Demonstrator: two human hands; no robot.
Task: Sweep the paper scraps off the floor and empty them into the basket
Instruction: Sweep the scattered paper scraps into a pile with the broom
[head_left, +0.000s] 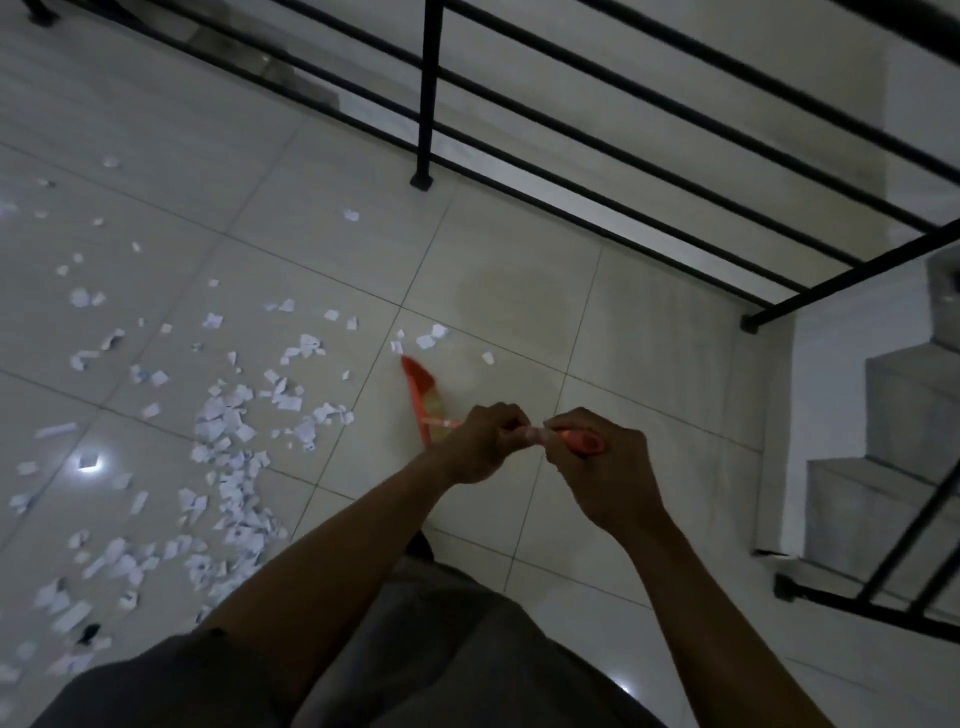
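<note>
White paper scraps lie scattered over the tiled floor on the left, thickest just left of my arms. An orange-red broom stands in front of me, its head on the floor near a few scraps. My left hand grips the handle lower down. My right hand is closed around the handle's orange top end. No basket is in view.
A black metal railing runs along the far side and down to the right. Grey stair steps descend at the right behind it. Bare floor tiles lie ahead and to the right. My legs fill the bottom.
</note>
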